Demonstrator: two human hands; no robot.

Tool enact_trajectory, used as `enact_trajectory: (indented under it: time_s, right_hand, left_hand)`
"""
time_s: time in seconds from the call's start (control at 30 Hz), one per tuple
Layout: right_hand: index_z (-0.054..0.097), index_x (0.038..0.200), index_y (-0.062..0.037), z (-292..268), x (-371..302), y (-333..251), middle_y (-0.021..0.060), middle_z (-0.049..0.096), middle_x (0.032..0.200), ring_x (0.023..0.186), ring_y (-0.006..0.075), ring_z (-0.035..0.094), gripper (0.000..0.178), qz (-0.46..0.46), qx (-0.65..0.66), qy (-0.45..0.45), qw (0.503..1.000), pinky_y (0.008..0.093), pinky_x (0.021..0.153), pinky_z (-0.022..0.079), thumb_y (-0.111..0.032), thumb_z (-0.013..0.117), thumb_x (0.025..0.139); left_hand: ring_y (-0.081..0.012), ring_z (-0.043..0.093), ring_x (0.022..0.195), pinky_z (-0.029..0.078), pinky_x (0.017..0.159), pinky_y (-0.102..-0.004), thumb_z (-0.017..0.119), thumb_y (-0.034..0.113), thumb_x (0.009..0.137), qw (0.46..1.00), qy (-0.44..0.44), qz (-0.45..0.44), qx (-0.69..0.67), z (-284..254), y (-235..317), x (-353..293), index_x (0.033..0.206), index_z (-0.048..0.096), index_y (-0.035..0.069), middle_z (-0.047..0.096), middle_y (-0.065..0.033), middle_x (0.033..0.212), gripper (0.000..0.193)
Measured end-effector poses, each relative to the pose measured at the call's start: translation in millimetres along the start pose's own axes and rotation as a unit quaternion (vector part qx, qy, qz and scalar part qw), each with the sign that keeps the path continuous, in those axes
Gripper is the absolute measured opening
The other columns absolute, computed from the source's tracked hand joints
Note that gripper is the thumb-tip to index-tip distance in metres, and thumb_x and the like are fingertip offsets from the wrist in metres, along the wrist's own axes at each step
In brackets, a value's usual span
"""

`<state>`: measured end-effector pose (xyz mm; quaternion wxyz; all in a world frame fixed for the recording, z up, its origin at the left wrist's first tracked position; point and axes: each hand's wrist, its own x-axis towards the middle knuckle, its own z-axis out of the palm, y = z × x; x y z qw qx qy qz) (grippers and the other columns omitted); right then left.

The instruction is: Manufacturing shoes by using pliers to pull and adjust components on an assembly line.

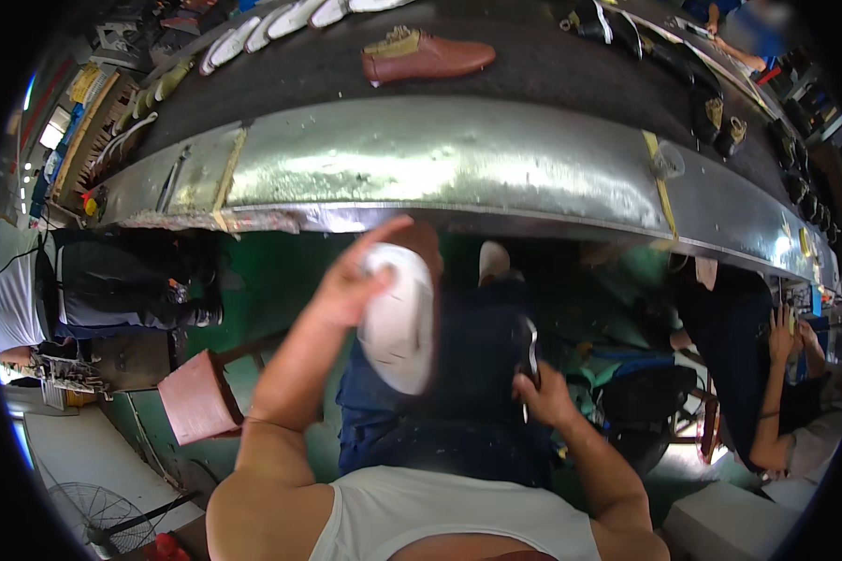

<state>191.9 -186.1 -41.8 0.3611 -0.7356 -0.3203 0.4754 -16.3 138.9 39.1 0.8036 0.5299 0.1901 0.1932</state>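
Note:
My left hand [351, 292] grips a brown shoe by its side, with the shoe's pale white underside [398, 323] turned up toward me. The shoe is held above my lap, just short of the bench's near edge, and its outline is slightly blurred. Lower and to the right, my right hand [544, 396] is closed around a slim metal hand tool [532, 351] with a curved upper end. Its exact kind is too unclear to tell. The tool stands roughly upright over my dark blue trousers [477, 374], apart from the shoe.
A metal-topped bench edge [440, 154] spans the front, with a dark belt [299, 84] beyond it. On the belt lies a brown shoe [430, 58]; several others line its far side. A pink-brown stool [199, 397] stands left. Other people sit at both sides.

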Motion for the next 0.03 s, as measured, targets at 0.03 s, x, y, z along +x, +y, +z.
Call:
enact_trajectory:
  time_s: [0.03]
  right_hand:
    - [0.061,0.108,-0.0025,1.6,7.8,7.8,0.0072,0.067,0.083,0.073,0.0145,0.065,0.034,-0.085,-0.068,0.056,0.993,0.0317,0.07,0.054,-0.033,0.067,0.094]
  left_hand:
    - [-0.0202,0.061,0.111,0.05,0.096,-0.0352,0.081,0.029,0.084,1.0,-0.002,-0.014,-0.009,3.9,-10.6,-8.9,0.153,0.035,0.007,0.061,-0.0088,0.127,0.086]
